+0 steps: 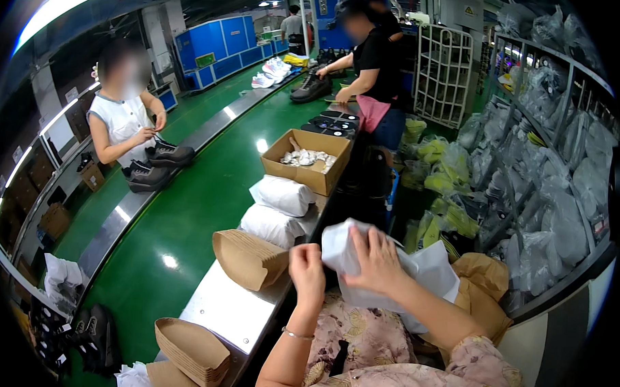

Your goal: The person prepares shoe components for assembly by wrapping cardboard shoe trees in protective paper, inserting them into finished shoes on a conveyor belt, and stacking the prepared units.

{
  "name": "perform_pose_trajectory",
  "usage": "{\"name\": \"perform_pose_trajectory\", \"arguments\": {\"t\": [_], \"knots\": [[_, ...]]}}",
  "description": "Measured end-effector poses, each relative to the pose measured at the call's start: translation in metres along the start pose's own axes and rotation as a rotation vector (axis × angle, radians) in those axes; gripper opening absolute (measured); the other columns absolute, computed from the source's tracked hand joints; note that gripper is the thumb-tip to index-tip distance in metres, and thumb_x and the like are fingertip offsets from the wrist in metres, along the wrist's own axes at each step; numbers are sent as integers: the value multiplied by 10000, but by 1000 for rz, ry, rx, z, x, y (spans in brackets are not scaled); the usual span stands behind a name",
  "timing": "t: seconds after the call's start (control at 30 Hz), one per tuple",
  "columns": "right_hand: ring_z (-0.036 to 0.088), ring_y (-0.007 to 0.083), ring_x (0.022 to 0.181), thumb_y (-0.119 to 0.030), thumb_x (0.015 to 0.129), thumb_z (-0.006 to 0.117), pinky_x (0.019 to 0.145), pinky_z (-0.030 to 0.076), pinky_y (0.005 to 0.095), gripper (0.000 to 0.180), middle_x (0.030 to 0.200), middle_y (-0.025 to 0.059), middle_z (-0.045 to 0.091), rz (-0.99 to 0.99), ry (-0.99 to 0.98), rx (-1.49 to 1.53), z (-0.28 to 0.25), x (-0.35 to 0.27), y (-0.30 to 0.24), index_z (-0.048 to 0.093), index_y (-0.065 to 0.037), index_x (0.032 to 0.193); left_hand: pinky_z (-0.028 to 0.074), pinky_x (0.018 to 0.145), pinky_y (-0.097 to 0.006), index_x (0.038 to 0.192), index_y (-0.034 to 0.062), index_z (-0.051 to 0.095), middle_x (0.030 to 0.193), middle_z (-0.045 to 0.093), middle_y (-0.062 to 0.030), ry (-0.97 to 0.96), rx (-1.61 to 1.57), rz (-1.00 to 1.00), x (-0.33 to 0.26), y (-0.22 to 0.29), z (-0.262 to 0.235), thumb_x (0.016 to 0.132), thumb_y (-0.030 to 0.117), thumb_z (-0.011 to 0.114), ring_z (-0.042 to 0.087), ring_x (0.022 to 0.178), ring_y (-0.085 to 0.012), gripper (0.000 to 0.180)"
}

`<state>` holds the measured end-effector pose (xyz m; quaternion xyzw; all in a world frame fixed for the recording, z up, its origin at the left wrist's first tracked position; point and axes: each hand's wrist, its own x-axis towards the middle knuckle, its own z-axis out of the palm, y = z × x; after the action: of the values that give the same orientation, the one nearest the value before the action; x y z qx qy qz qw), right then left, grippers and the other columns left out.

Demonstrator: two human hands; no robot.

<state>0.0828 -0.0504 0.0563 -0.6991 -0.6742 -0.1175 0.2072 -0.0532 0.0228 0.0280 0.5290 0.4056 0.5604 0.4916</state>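
My right hand point(376, 263) is spread over a stack of white paper point(340, 248), its fingers gripping the sheet's near end in my lap. The rest of the white paper point(431, 274) fans out to the right beneath my wrist. Just left of the paper, my left hand point(307, 270) is closed with the fingers curled together; whatever they hold, if anything, is hidden. Beside that hand, a nested stack of brown cardboard shoe inserts point(249, 259) rests on the metal ledge point(227, 306). Two white paper bundles point(273, 223) lie behind the inserts.
A cardboard box point(304, 169) with small white pieces stands farther along the ledge. Another insert stack point(192, 353) sits nearer. A green conveyor belt point(179, 216) runs at left, with dark shoes point(159, 164) by one co-worker. A second co-worker point(369, 66) handles shoes ahead. Bagged items point(549, 195) fill a rack at right.
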Motion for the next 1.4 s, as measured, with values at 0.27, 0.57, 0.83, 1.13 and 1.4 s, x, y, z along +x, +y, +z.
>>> {"name": "perform_pose_trajectory", "arguments": {"t": [0.27, 0.57, 0.83, 1.13, 1.4], "knots": [[466, 399, 942, -400, 589, 747, 779, 408, 502, 1032, 1138, 264, 384, 136, 416, 81, -14, 51, -33, 188, -66, 1388, 354, 970, -343, 1367, -52, 226, 1325, 383, -221, -294, 95, 302, -65, 35, 6, 940, 123, 424, 424, 1193, -286, 502], [489, 399, 886, -457, 647, 727, 726, 437, 480, 1011, 1069, 269, 428, 194, 476, 267, -19, 40, -56, 181, -3, 1366, 167, 1080, -354, 1436, 68, 0, 1480, 81, -98, -350, -316, 156, -45, 5, 4, 892, 605, 282, 173, 1344, -229, 814], [491, 157, 1041, -332, 926, 479, 899, 384, 278, 491, 1133, 103, 530, 211, -14, 1386, 10, 17, 13, 414, 29, 1253, 400, 901, -285, 1154, -9, 411, 1109, 513, -92, -102, -454, -40, -31, 11, 6, 872, 73, 538, 493, 995, -142, 321], [518, 105, 930, -176, 936, 421, 851, 411, 246, 223, 994, 23, 564, 454, 65, 1748, 8, -17, -4, 531, -28, 1062, 443, 917, -360, 1257, -14, 377, 1193, 519, -138, -467, -808, -442, -32, 0, -24, 854, 250, 607, 539, 1064, -230, 534], [550, 139, 929, -252, 947, 392, 856, 435, 281, 283, 1003, 55, 586, 590, -158, 2159, 4, -31, -22, 527, -35, 1069, 355, 1011, -431, 1346, 7, 297, 1306, 445, -144, -462, -1033, -559, -62, -3, -36, 803, 468, 610, 447, 1188, -288, 779]]}}
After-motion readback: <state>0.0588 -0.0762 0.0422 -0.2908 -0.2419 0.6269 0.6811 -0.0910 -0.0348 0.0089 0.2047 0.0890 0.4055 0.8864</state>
